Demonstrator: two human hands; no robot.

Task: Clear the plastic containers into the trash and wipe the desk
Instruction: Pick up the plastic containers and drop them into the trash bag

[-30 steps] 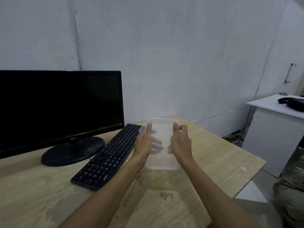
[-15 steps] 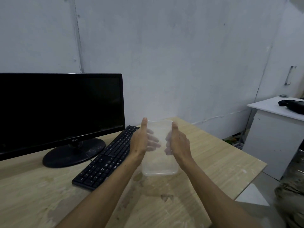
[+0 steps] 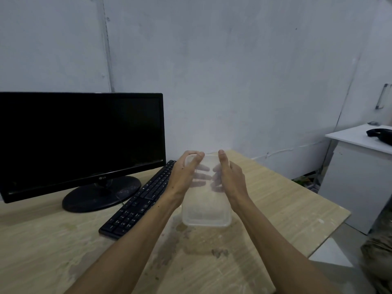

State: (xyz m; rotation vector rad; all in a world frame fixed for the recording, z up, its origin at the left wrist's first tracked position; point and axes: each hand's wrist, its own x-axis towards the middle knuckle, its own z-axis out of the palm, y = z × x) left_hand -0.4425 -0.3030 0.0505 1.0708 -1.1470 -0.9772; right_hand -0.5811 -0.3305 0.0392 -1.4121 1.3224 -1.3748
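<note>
A clear rectangular plastic container (image 3: 206, 211) is held up above the wooden desk (image 3: 282, 211), tilted with its far end raised. My left hand (image 3: 184, 175) grips its left side, with fingers curled over the top corner. My right hand (image 3: 230, 177) grips its right side, thumb pointing up. Fingers of both hands show through the translucent plastic. The desk surface below the container carries brownish stains (image 3: 176, 245). No trash bin or cloth is in sight.
A black monitor (image 3: 80, 141) on a round stand and a black keyboard (image 3: 140, 202) sit on the desk's left half. A white cabinet (image 3: 360, 179) with a dark object on top stands to the right, past the desk's edge. A grey wall runs behind.
The container has stayed in both hands and tilted a little more upright. My left fingers have curled over its top corner. The view has shifted slightly.
</note>
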